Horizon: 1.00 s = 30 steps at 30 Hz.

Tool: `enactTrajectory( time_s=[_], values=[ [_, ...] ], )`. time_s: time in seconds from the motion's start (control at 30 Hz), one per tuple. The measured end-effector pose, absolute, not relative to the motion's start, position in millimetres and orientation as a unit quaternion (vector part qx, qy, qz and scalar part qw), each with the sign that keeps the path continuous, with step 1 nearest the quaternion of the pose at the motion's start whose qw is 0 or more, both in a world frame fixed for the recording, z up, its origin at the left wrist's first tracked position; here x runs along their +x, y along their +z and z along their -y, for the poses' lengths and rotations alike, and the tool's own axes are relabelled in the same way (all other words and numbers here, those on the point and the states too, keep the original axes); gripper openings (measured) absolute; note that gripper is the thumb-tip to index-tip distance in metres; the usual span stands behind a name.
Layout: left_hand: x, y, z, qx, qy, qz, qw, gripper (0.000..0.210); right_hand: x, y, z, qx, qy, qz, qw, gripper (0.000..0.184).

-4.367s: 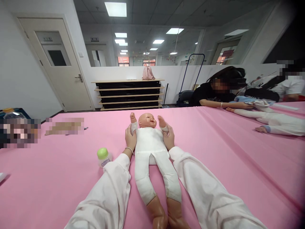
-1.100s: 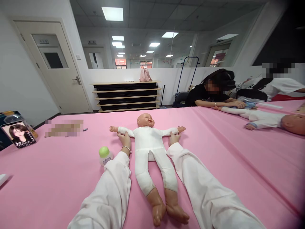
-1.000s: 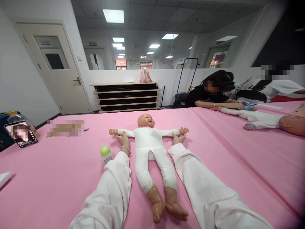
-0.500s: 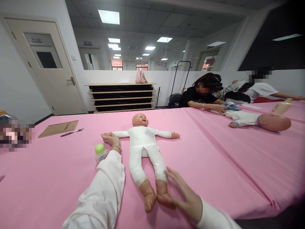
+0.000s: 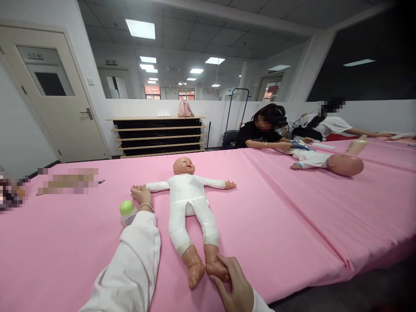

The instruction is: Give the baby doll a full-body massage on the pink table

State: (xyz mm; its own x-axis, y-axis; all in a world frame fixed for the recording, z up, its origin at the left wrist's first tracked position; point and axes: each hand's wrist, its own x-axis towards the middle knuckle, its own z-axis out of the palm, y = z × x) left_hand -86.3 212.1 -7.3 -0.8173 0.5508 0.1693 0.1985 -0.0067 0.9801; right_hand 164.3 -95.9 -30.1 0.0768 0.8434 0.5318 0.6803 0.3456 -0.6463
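Note:
A baby doll (image 5: 186, 190) with a white cloth body lies on its back on the pink table cover (image 5: 273, 242), arms spread and legs toward me. My left hand (image 5: 142, 197) is closed around the doll's hand at the left of the picture. At the doll's foot on the right side of the picture (image 5: 216, 264), my right hand (image 5: 235, 281) has its thumb and fingers on either side, gripping it. Beside my left wrist stands a small bottle with a green cap (image 5: 126, 208), partly hidden by my sleeve.
Across the table at the right, a person in black (image 5: 263, 130) handles a second doll (image 5: 312, 159). A beige bottle (image 5: 356, 145) stands near that doll's head. Another person in white (image 5: 331, 125) sits beyond. A pen (image 5: 102, 181) lies at the left, by a blurred-out flat item.
My right hand, spread beside the doll's leg before, has closed on the doll's foot. My left hand keeps its hold on the doll's hand. The view has turned slightly right.

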Motion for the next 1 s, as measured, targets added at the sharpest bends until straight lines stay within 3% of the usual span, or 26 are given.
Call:
enactTrajectory(
  time_s=[0.17,0.47,1.0],
  values=[
    [-86.5,-7.8,-210.5,0.266,0.656,-0.692,0.144,0.034,154.5,-31.4,96.4,-0.616,0.099,0.633,0.458,0.02],
    [-85.0,-8.3,-208.4,0.259,0.666,-0.683,0.154,0.034,146.4,-26.6,96.5,-0.608,0.064,0.618,0.495,0.027],
    [-83.2,-5.5,-206.4,0.27,0.658,-0.684,0.159,0.035,144.0,-23.2,96.7,-0.604,0.014,0.635,0.481,0.022]
  ],
)
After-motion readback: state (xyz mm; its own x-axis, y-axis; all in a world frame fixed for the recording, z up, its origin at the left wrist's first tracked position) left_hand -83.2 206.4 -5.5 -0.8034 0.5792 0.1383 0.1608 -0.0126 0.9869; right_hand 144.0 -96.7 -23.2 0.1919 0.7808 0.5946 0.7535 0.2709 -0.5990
